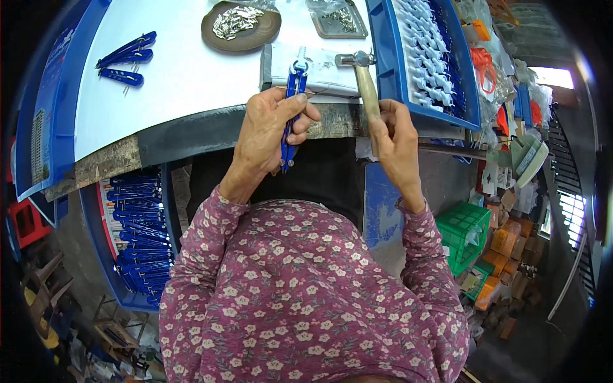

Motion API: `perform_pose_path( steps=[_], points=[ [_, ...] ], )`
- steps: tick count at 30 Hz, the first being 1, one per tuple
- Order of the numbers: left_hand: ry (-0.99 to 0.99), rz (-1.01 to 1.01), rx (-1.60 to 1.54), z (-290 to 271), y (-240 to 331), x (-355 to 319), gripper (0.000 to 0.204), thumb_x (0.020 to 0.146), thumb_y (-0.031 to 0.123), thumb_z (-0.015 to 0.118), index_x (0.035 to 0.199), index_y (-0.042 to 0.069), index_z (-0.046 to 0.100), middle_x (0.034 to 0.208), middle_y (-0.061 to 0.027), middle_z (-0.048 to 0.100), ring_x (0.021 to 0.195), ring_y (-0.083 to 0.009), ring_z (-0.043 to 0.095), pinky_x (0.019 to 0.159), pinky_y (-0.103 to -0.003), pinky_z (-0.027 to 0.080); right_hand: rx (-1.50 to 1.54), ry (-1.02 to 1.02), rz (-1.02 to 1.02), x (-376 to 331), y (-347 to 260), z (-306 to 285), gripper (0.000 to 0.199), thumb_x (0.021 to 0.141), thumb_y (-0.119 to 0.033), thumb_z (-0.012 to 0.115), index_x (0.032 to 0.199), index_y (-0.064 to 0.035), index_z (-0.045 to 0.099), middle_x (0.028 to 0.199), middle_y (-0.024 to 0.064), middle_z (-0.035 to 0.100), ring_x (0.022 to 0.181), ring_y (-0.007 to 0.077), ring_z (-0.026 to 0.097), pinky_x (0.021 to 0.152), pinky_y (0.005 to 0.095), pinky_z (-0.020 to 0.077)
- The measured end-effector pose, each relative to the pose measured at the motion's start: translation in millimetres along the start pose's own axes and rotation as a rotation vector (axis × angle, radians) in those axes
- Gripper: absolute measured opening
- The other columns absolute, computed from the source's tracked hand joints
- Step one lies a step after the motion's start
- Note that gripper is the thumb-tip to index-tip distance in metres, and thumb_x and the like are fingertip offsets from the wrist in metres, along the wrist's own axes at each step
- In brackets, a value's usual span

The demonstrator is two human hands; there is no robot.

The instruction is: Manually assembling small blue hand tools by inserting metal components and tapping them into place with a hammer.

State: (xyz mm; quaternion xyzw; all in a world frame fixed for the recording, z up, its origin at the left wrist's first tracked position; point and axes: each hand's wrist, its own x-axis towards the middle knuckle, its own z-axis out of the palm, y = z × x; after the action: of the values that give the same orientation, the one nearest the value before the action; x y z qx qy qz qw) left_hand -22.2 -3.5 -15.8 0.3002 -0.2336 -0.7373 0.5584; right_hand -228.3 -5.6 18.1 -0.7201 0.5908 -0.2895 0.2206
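The left hand [271, 131] pinches a blue tool [292, 105], its fingers closed round the handles and its metal head resting on a white block [319, 67] at the tabletop [191, 76] edge. The right hand [396, 137] has its fingers wrapped on a hammer [363, 76], whose head hangs just beside the tool's tip. A blow landing off-centre could likely glance onto the left thumb or knock the tool askew. Nearby lie 3 more blue tools [124, 60], a round dish [241, 25] of metal parts, a small tray [337, 19] and a blue bin [428, 57] close to the hammer's right.

Long maroon sleeves [204, 255] printed with small pale flowers.
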Motion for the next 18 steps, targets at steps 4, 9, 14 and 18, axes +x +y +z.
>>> perform_pose_path(
  steps=[4,9,14,18],
  points=[
    [-0.025,-0.025,-0.018,-1.8,0.4,1.0,0.015,0.087,0.01,0.049,0.084,-0.005,0.047,0.074,-0.014,0.056,0.051,-0.0049,0.044,0.038,-0.016,0.035,0.973,-0.261,0.552,5.0,-5.0,-4.9,0.025,0.087,-0.019,0.052,0.1,0.0021,0.052,0.07,0.0041,0.053,0.05,0.0055,0.044,0.044,0.0184,0.036],
    [-0.046,-0.051,0.005,-3.9,2.2,1.8,0.016,0.087,0.01,0.049,0.085,-0.006,0.048,0.073,-0.0137,0.056,0.051,-0.005,0.044,0.038,-0.015,0.035,0.832,-0.288,0.532,8.3,-17.4,-12.3,0.024,0.088,-0.022,0.052,0.095,0.0012,0.054,0.064,0.0005,0.048,0.041,0.0018,0.033,0.036,0.0171,0.0244],
    [-0.046,-0.044,0.032,-7.6,1.6,1.1,0.023,0.088,0.011,0.049,0.097,-0.01,0.049,0.071,-0.0107,0.056,0.048,-0.0047,0.041,0.038,-0.015,0.035,0.301,0.016,-0.09,2.8,-38.0,-9.2,0.019,0.088,-0.017,0.054,0.096,0.0005,0.056,0.061,-0.0015,0.049,0.047,0.003,0.039,0.042,0.0174,0.0288],
    [-0.045,-0.057,0.018,-5.7,1.0,1.9,0.023,0.088,0.011,0.049,0.097,-0.01,0.049,0.071,-0.0109,0.056,0.048,-0.0048,0.041,0.038,-0.016,0.034,-0.037,0.005,-0.396,7.9,-30.0,-3.6,0.014,0.084,-0.009,0.057,0.094,0.0004,0.055,0.059,0.0078,0.051,0.046,0.016,0.051,0.044,0.0274,0.0392]
  ],
)
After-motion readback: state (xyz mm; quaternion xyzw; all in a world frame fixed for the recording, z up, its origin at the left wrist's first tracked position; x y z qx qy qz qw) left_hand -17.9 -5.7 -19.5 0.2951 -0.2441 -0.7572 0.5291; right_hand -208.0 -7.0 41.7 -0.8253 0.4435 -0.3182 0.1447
